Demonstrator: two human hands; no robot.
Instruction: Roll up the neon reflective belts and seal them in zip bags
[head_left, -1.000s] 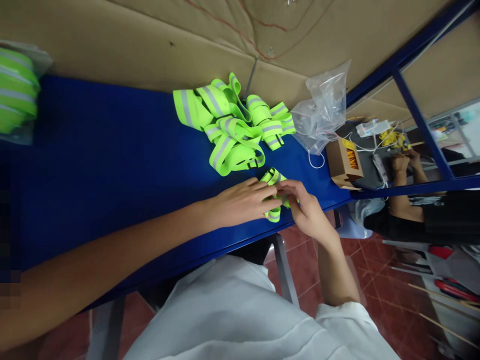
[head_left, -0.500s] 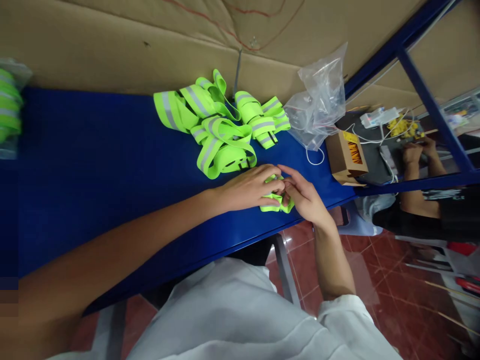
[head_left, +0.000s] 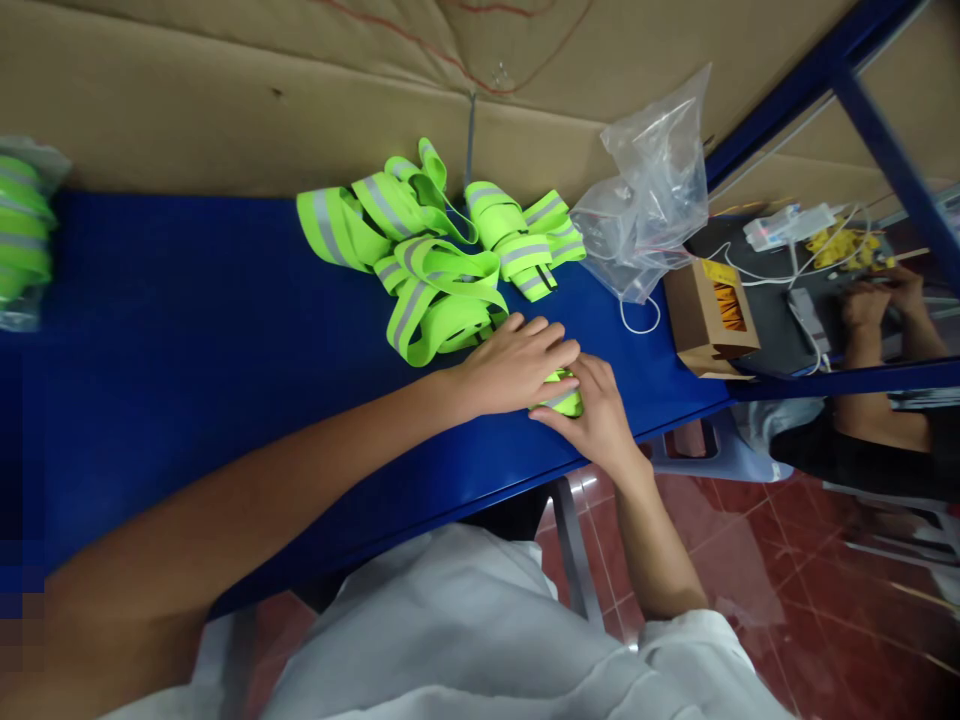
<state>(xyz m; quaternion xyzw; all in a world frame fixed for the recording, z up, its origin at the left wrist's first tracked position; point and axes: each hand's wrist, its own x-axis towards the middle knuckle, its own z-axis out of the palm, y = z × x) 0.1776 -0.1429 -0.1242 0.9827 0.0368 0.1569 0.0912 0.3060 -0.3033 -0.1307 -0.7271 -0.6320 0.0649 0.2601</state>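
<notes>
At frame centre, my left hand [head_left: 517, 365] and right hand [head_left: 592, 415] press one folded neon strap [head_left: 564, 400] flat, fingers closed over it, while a tangled pile [head_left: 427, 260] waits unfolded above.

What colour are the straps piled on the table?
Bright neon yellow-green straps with a grey stripe down the middle, seen in the head view.

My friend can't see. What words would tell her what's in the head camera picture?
Two bare hands, the left hand and right hand, press a small folded neon-yellow strap flat on a blue table. Behind them lies a pile of reflective straps, with a clear plastic bag and a small cardboard box to the right.
</notes>
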